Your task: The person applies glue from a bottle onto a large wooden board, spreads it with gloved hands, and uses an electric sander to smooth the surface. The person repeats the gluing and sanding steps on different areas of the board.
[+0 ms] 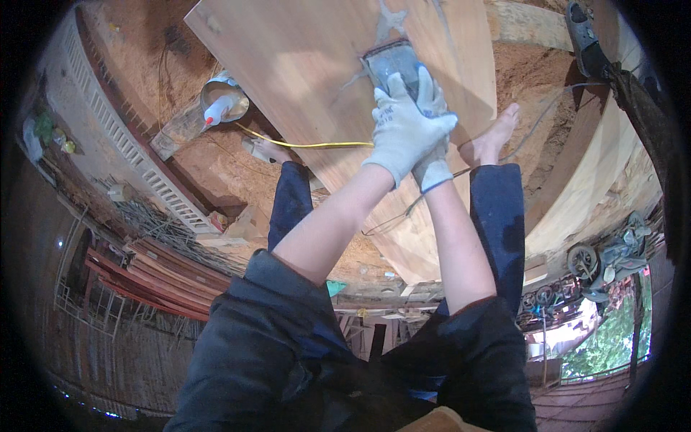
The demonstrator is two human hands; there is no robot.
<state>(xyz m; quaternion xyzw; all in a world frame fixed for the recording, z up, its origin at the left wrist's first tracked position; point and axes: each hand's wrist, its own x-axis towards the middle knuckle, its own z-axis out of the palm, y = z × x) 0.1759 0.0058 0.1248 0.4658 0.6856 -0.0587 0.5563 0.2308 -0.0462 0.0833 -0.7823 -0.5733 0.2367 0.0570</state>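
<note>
Both my hands wear pale grey work gloves and are closed together at a boxy blue-grey handheld tool, apparently a power sander (pixel 391 63). My left hand (pixel 404 133) lies over part of my right hand (pixel 434 164), hiding some of its fingers and the tool's near end. The tool rests flat on a large wooden board (pixel 302 79), beside a grey, filler-like patch (pixel 391 21). A yellow cord (pixel 317 145) runs across the board toward my hands. A darker cable (pixel 410 210) trails beneath my wrists.
A metal can (pixel 234 97) holding a white bottle with a red tip (pixel 218 111) stands left of the board. Sawdust covers the floor (pixel 237 165). My bare foot (pixel 497 137) is beside the board's right edge. Another person's shoe (pixel 592 54) shows upper right. Stacked planks (pixel 158 273) lie lower left.
</note>
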